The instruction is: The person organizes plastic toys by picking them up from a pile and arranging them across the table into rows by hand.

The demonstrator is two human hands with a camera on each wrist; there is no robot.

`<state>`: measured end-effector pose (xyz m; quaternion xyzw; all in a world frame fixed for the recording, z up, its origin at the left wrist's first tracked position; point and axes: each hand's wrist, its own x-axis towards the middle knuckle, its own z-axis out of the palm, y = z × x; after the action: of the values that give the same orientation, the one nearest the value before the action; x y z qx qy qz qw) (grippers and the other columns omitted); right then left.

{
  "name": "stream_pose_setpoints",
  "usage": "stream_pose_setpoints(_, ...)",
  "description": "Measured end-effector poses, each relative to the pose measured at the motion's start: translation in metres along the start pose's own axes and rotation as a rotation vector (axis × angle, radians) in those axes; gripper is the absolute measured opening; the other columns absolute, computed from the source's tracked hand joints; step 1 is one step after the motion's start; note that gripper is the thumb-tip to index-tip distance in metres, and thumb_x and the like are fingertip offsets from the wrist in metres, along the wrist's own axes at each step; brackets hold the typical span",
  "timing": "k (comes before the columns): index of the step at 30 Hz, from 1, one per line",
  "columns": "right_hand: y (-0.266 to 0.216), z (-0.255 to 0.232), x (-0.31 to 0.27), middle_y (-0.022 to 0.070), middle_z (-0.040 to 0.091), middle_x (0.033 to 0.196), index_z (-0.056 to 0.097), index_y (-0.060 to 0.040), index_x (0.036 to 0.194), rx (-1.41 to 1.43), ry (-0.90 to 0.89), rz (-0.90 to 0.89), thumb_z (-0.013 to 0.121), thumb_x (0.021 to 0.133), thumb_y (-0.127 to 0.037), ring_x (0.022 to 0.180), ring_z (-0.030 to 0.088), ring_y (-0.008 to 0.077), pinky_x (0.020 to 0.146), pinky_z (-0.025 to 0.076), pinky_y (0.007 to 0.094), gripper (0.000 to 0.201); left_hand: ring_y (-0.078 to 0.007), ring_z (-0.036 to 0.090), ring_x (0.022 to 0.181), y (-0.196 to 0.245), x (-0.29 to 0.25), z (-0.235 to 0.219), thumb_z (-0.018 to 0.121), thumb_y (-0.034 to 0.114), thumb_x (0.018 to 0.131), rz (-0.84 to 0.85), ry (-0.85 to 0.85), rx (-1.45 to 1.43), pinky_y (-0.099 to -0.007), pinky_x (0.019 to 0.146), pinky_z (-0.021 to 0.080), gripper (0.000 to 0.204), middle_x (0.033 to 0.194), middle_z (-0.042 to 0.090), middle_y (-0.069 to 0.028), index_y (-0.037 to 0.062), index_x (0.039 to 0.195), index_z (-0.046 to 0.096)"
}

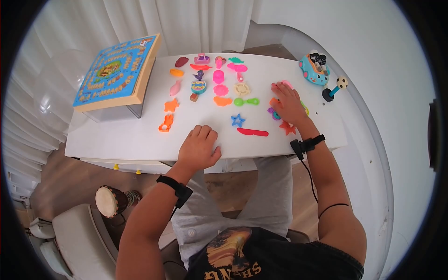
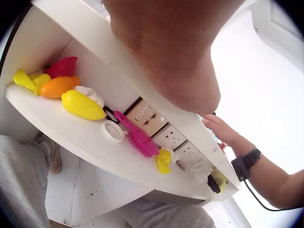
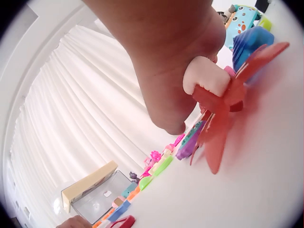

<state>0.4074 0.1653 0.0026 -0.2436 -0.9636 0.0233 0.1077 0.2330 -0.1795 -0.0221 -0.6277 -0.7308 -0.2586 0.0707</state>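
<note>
A white table (image 1: 116, 140) carries a board game box (image 1: 116, 70) at its far left corner and rows of small bright play-dough moulds across the middle. A blue toy car (image 1: 313, 70) stands near the far right corner. The left hand (image 1: 198, 148) rests flat at the near edge, fingers loosely bent, holding nothing. The right hand (image 1: 289, 105) lies toward the right edge on a cluster of moulds; whether its fingers pinch one cannot be told. An orange-red star mould (image 1: 288, 128) lies just beside its wrist, a red knife (image 1: 252, 132) near the near edge
</note>
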Motion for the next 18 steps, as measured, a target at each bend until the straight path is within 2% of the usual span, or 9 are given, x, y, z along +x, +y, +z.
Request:
stream_pose_setpoints(2, -0.014, -0.011, -0.009, 0.0109, 0.043, 0.161, 0.053, -0.0165, 0.152, -0.043, -0.042, -0.064, 0.062, 0.099, -0.037, 0.154, 0.032, 0.0311, 0.126, 0.021, 0.0545, 0.058, -0.0328, 0.056, 0.101, 0.0, 0.0, -0.001, 0.07, 0.021, 0.08, -0.002, -0.001, -0.001, -0.0428, 0.089, 0.051, 0.029, 0.106, 0.056, -0.0128, 0.0049, 0.101, 0.06)
stream_pose_setpoints(8, -0.001, -0.001, -0.015, 0.0108, 0.041, 0.164, 0.055, -0.0202, 0.15, -0.037, -0.116, -0.022, 0.058, 0.102, -0.036, 0.155, 0.031, 0.0318, 0.127, 0.017, 0.0543, 0.051, -0.0323, 0.056, 0.102, 0.002, 0.0, -0.001, 0.07, 0.021, 0.08, -0.004, -0.011, -0.002, -0.0426, 0.091, 0.05, 0.029, 0.105, 0.056, -0.0121, 0.0044, 0.101, 0.061)
stream_pose_setpoints(12, 0.01, 0.0, -0.015, 0.0121, 0.042, 0.163, 0.056, -0.0181, 0.149, -0.026, -0.099, -0.012, 0.054, 0.104, -0.039, 0.154, 0.033, 0.0319, 0.127, 0.018, 0.0556, 0.049, -0.0321, 0.056, 0.103, 0.001, 0.0, -0.002, 0.07, 0.022, 0.081, -0.016, -0.047, 0.015, -0.0425, 0.092, 0.051, 0.03, 0.106, 0.056, -0.0123, 0.0045, 0.103, 0.06)
stream_pose_setpoints(14, 0.01, -0.003, -0.015, 0.0118, 0.042, 0.163, 0.056, -0.0199, 0.149, -0.03, -0.133, -0.004, 0.054, 0.104, -0.038, 0.153, 0.034, 0.0326, 0.128, 0.019, 0.0524, 0.049, -0.0318, 0.056, 0.104, 0.001, 0.0, -0.003, 0.07, 0.023, 0.082, -0.017, -0.064, 0.024, -0.0424, 0.092, 0.052, 0.032, 0.108, 0.056, -0.0127, 0.0048, 0.106, 0.06)
stream_pose_setpoints(18, 0.011, -0.001, -0.017, 0.0123, 0.043, 0.162, 0.056, -0.0179, 0.149, -0.039, -0.126, -0.026, 0.055, 0.104, -0.036, 0.152, 0.036, 0.0329, 0.127, 0.02, 0.0521, 0.049, -0.032, 0.056, 0.104, 0.0, -0.001, -0.002, 0.07, 0.023, 0.081, -0.015, -0.052, 0.016, -0.0428, 0.092, 0.052, 0.032, 0.108, 0.056, -0.0128, 0.0048, 0.105, 0.06)
